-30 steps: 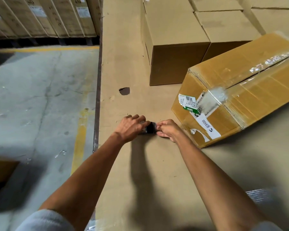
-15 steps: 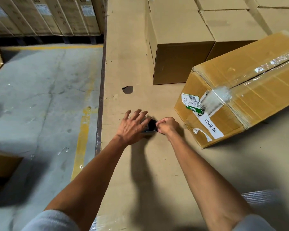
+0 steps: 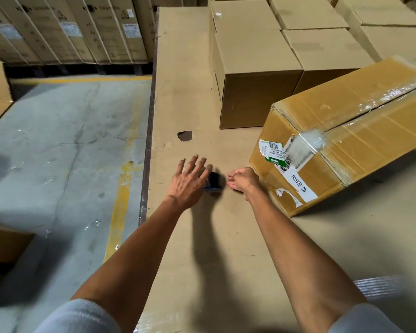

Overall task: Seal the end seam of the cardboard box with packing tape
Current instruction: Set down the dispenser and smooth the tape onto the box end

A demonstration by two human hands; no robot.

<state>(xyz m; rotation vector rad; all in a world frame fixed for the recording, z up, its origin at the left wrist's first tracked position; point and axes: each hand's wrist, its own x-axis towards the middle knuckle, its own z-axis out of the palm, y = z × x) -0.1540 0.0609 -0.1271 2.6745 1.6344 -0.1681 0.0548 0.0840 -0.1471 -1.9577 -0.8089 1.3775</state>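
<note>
A yellow-brown cardboard box (image 3: 346,131) lies tilted at the right of the cardboard-covered table (image 3: 202,248). Clear tape (image 3: 380,94) runs along its top seam and folds over the near end face, which carries white and green labels (image 3: 274,150). A small dark blue-black object (image 3: 214,181) sits on the table between my hands, blurred. My left hand (image 3: 190,181) hovers over its left side with fingers spread. My right hand (image 3: 243,181) is just right of it, fingertips pinched together, close to the box's lower near corner. I see nothing between those fingertips.
Plain brown boxes (image 3: 255,68) stand in rows behind the tilted box. A torn hole (image 3: 185,135) marks the table cover. The table's left edge (image 3: 145,176) drops to a concrete floor (image 3: 58,152) with yellow lines. Tall cartons (image 3: 82,30) line the far wall.
My left hand went from curled around the dark object to fingers spread wide. My right hand has drawn slightly away to the right, leaving a gap.
</note>
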